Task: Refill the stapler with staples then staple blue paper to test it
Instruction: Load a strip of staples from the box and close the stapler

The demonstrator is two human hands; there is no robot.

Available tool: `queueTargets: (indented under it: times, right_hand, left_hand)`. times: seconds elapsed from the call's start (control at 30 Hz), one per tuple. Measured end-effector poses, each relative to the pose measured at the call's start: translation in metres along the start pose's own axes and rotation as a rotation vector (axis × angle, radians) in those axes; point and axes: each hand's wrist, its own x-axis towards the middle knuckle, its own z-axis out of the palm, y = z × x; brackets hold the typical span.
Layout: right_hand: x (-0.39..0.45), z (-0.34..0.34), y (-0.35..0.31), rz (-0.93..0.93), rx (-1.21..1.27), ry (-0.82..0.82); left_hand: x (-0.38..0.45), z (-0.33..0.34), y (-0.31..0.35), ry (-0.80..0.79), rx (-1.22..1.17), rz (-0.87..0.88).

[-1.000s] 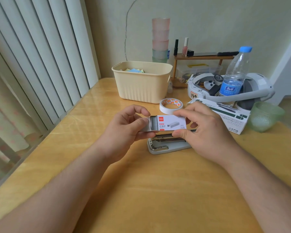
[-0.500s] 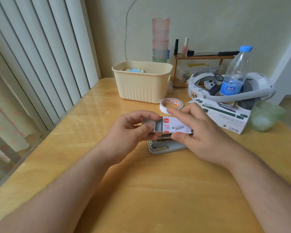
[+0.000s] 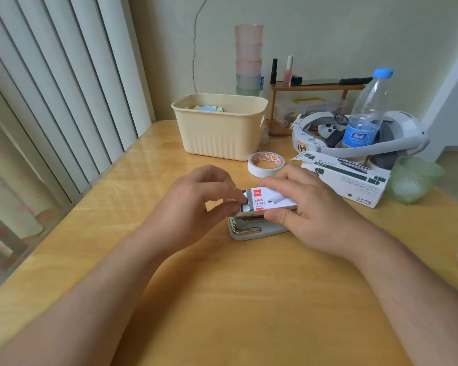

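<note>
A small white staple box (image 3: 269, 200) with red print is held just above the grey stapler (image 3: 251, 229), which lies on the wooden table. My right hand (image 3: 312, 207) grips the box's sleeve from the right. My left hand (image 3: 196, 204) pinches the box's inner tray at its left end, where grey staples show. Most of the stapler is hidden under the box and my hands. Blue paper (image 3: 208, 108) lies with yellow sheets inside the cream basket (image 3: 220, 133) at the back.
A tape roll (image 3: 265, 164) lies behind my hands. To the right sit a white carton (image 3: 354, 178), a green glass (image 3: 413, 179), a water bottle (image 3: 368, 112) and a headset (image 3: 397, 143). Stacked cups and a small wooden shelf stand by the wall. Blinds line the left edge.
Both hands have lowered the staple box closer to the stapler. My left fingers have shifted onto the tray's left end, and less of the tray sticks out of the sleeve.
</note>
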Motion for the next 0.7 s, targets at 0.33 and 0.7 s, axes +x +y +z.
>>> queueTargets:
  times: [0.33, 0.7]
  right_hand:
    - [0.0007, -0.0013, -0.0049, -0.029, -0.006, -0.059]
    - [-0.0004, -0.0006, -0.009, -0.019, 0.026, -0.053]
  left_hand:
    - [0.0019, -0.0112, 0.0032, -0.052, 0.124, 0.145]
    - [-0.0003, -0.0056, 0.009, 0.026, 0.066, 0.114]
